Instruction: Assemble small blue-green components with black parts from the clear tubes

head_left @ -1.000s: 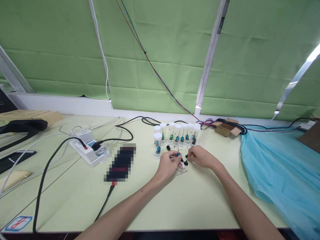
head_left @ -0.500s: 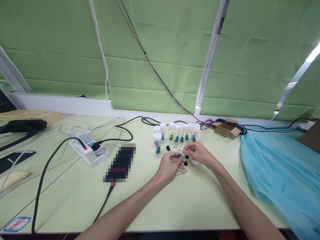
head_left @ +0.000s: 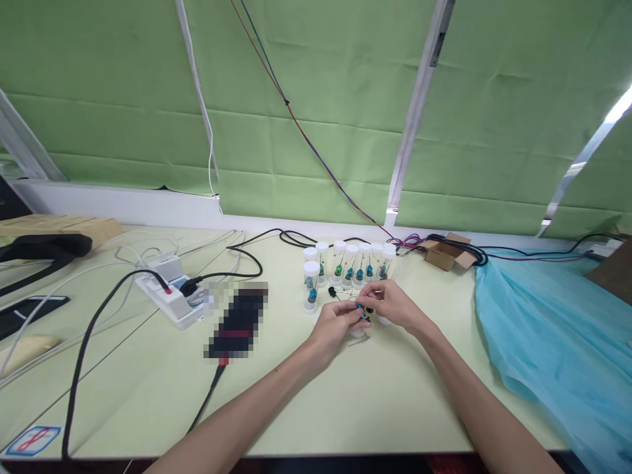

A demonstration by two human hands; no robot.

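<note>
My left hand (head_left: 332, 329) is closed in a pinch on a small blue part (head_left: 360, 307) at the middle of the work area. Against it rest the fingertips of my right hand (head_left: 388, 301), also closed; whatever they grip is too small and hidden to make out. Just behind both hands stands a group of clear tubes (head_left: 311, 289) with white lids, each holding a blue or green part with a thin stem. A black part with thin wire-like stems (head_left: 332, 291) lies between the tubes and my left hand. Pale objects lie partly hidden beneath my hands.
To the left are a blurred-out dark device (head_left: 237, 324) on a cable, a white power strip (head_left: 172, 299) and loose cables. An open cardboard box (head_left: 448, 252) sits at the back right beside coiled black cable. Blue sheeting (head_left: 533, 329) covers the table's right side.
My right fingertips have come down and in to meet the blue part at my left fingers. The thin stem that stood up from it is now hidden. My left hand has shifted slightly right.
</note>
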